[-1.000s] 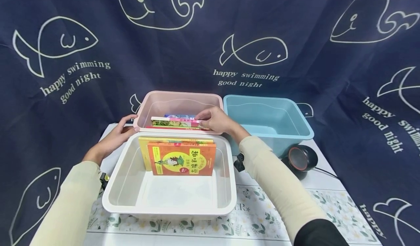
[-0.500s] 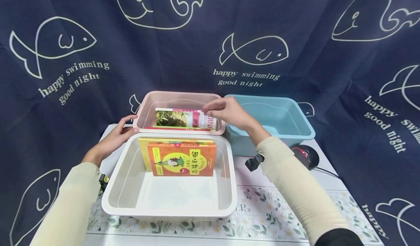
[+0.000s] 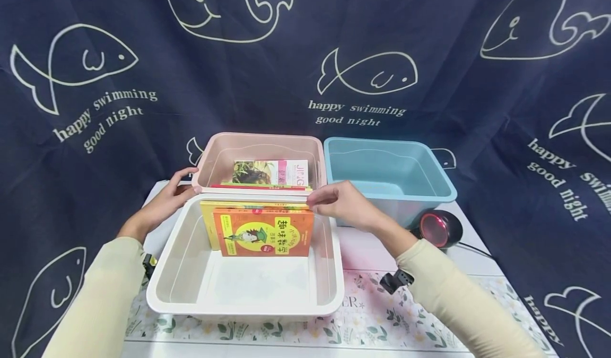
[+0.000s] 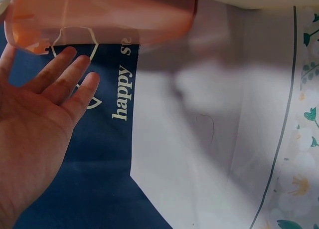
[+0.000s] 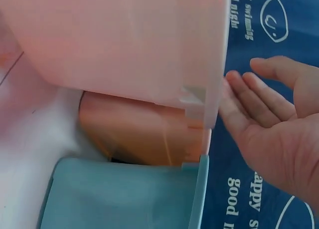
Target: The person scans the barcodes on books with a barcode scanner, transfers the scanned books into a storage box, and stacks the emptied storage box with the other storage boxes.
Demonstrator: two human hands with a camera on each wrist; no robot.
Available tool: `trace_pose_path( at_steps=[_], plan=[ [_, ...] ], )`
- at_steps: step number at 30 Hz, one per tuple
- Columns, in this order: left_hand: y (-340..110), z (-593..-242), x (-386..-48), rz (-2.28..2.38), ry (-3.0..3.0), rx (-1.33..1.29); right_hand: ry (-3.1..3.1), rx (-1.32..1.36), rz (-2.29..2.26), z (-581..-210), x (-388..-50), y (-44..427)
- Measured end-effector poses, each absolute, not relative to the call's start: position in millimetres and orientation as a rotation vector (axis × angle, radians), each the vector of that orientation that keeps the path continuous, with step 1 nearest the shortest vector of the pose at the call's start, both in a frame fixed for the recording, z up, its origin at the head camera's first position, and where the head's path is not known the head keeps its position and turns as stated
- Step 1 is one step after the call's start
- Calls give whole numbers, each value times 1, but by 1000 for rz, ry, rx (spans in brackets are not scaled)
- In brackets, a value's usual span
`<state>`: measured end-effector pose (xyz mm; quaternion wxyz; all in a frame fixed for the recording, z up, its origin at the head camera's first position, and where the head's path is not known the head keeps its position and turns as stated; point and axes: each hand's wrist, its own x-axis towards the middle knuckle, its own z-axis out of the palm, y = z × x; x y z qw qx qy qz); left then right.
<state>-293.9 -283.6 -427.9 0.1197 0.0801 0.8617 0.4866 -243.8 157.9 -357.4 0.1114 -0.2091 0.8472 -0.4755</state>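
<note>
Showing only in head view: books (image 3: 264,234) beside right hand (image 3: 347,205).

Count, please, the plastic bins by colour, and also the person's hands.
White rectangular plastic bin: 1
Pink rectangular plastic bin: 1
Light-blue rectangular plastic bin: 1
Bare hands, left hand and right hand: 2
Total: 5
</note>
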Motion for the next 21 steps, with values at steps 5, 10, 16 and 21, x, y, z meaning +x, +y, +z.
trace_pose_path(
  at_steps=[5,10,16,21],
  plan=[
    [-284,-430,-293,1431,2514,235,2536,-623,-1335,-358,-240,152],
    [-284,-430,-293,1434,2511,229,2565,-614,-1275,-356,-240,148],
    [-284,-428,-294,1443,2509,225,2545,-650,-1262,-357,-243,145],
    [-283,-428,-294,1436,2511,234,2522,-656,-1289,-360,-245,144]
  ],
)
